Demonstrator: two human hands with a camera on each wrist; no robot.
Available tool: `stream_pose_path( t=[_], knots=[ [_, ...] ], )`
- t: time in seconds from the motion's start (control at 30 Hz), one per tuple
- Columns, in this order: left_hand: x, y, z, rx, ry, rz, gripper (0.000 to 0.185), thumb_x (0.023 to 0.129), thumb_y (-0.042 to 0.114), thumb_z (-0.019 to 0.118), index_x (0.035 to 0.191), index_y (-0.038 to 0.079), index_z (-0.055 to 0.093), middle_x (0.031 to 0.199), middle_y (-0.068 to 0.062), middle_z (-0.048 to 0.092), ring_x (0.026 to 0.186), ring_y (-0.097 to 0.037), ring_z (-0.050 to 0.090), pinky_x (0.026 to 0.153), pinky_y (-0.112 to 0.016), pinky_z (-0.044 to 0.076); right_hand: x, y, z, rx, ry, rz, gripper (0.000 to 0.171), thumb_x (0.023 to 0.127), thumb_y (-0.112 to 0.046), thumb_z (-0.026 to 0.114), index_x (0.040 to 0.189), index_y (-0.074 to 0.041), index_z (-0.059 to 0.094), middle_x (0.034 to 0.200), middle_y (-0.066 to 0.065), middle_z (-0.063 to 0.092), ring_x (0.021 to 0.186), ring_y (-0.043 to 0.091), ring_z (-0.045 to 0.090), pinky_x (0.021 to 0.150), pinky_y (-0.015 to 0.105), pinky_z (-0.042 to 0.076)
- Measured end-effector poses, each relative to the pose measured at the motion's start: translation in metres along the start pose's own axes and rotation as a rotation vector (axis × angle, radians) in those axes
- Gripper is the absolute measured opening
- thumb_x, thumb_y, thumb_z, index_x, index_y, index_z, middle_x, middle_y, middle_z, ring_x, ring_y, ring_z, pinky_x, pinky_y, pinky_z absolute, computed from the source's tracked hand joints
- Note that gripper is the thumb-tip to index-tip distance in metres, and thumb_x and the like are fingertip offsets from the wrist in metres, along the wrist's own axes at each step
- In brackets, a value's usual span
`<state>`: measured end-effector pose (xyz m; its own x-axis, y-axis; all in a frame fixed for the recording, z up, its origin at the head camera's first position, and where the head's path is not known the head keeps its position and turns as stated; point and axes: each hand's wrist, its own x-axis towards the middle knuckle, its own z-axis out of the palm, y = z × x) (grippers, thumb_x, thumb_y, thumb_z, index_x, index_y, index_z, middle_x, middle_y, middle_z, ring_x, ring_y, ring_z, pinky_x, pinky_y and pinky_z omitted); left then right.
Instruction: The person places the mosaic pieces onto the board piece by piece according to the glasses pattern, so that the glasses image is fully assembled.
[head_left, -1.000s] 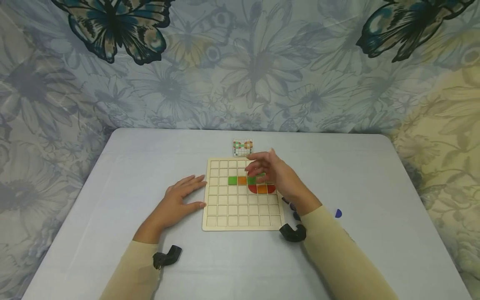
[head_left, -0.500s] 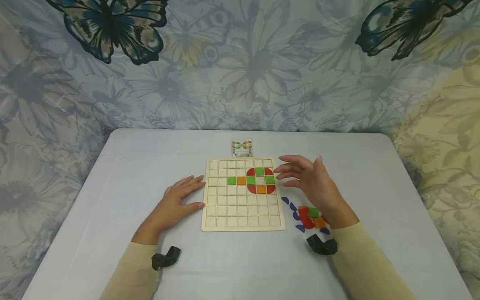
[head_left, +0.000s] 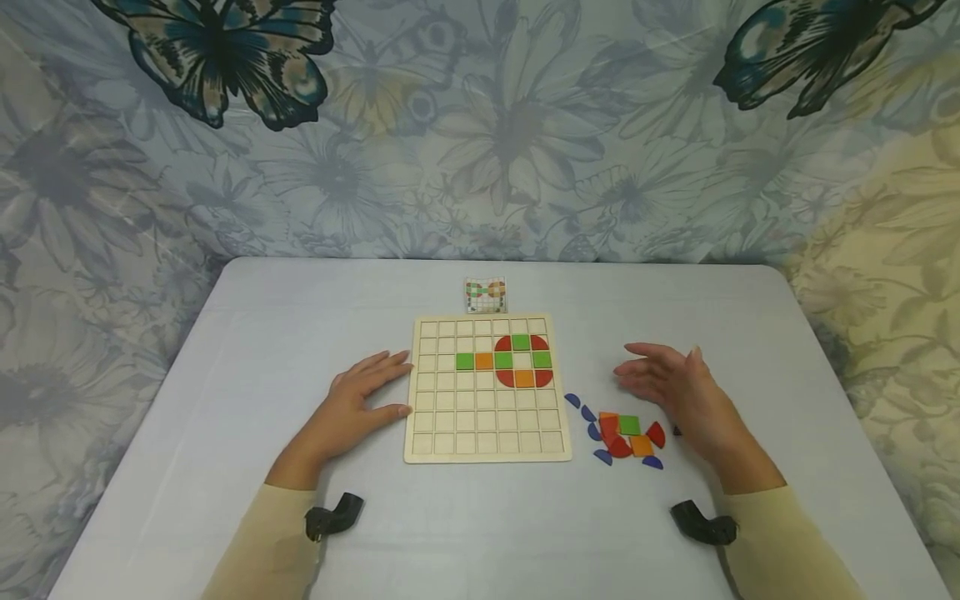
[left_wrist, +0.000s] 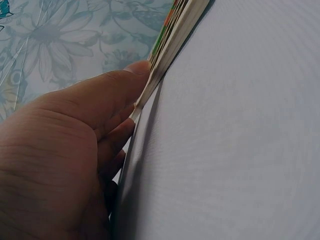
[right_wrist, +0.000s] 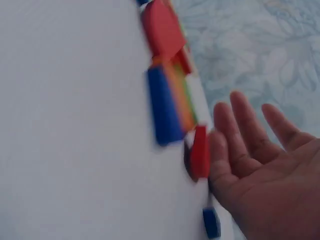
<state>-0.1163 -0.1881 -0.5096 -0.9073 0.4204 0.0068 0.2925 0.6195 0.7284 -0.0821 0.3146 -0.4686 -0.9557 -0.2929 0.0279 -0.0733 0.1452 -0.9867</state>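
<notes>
A pale wooden grid board [head_left: 486, 421] lies flat on the table. Green and orange squares and red quarter-round tiles fill some of its upper cells; those on the right form a ring [head_left: 523, 378] around one bare cell. At the board's left edge rests my left hand [head_left: 352, 408], fingers straight, thumb and fingertips touching the rim. My right hand [head_left: 690, 404] hovers right of the board with relaxed fingers and nothing in it. Beside it lie loose pieces: a green square [head_left: 629, 425], an orange square [head_left: 641, 446], red quarter-rounds [head_left: 656, 434] and several blue half-rounds [head_left: 603, 457].
A small pattern card [head_left: 486, 295] with a coloured grid drawing stands just behind the board. The white table [head_left: 315, 317] ends at a flower-print cloth backdrop [head_left: 517, 167]. Black wrist mounts [head_left: 705, 523] sit on both sleeves.
My right hand has moved from over the board's upper right out to the right, uncovering the red and green ring and then the loose pieces. The left hand has stayed in place.
</notes>
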Motion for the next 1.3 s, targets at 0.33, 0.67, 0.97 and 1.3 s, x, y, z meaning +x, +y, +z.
stream_pose_path(
  t=[0.33, 0.67, 0.97, 1.3],
  knots=[
    [0.000, 0.000, 0.000, 0.000, -0.009, -0.015, 0.069, 0.097, 0.038, 0.086, 0.159, 0.020, 0.060, 0.169, 0.013, 0.043, 0.161, -0.024, 0.027, 0.122, -0.063, 0.016, -0.023, 0.015, -0.003, -0.421, 0.039, 0.131, 0.048, 0.106, -0.021, 0.075, 0.149, -0.006, 0.060, 0.138, 0.013, 0.067, 0.118, 0.020, 0.064, 0.095, 0.016, 0.048],
    [0.000, 0.000, 0.000, 0.009, -0.004, -0.007, 0.070, 0.097, 0.039, 0.086, 0.158, 0.019, 0.061, 0.169, 0.009, 0.044, 0.160, -0.027, 0.028, 0.122, -0.062, 0.017, -0.019, 0.017, 0.003, -0.618, -0.016, 0.118, 0.048, 0.093, -0.012, 0.089, 0.137, -0.010, 0.072, 0.137, 0.006, 0.066, 0.117, 0.025, 0.061, 0.097, 0.020, 0.048],
    [0.000, 0.002, -0.001, 0.008, -0.015, -0.014, 0.069, 0.098, 0.038, 0.085, 0.159, 0.020, 0.060, 0.169, 0.011, 0.043, 0.161, -0.024, 0.027, 0.123, -0.060, 0.016, -0.015, 0.018, 0.010, -0.693, 0.081, 0.123, 0.035, 0.096, -0.008, 0.085, 0.129, -0.009, 0.076, 0.124, 0.007, 0.070, 0.105, 0.025, 0.066, 0.088, 0.021, 0.054],
    [0.000, -0.001, 0.002, -0.002, 0.014, 0.018, 0.070, 0.096, 0.038, 0.087, 0.157, 0.017, 0.062, 0.168, 0.006, 0.046, 0.160, -0.029, 0.030, 0.121, -0.064, 0.016, -0.003, 0.022, 0.021, -0.720, 0.186, 0.089, 0.031, 0.097, -0.012, 0.085, 0.127, -0.008, 0.077, 0.122, 0.008, 0.064, 0.104, 0.026, 0.062, 0.086, 0.017, 0.050]
  ],
)
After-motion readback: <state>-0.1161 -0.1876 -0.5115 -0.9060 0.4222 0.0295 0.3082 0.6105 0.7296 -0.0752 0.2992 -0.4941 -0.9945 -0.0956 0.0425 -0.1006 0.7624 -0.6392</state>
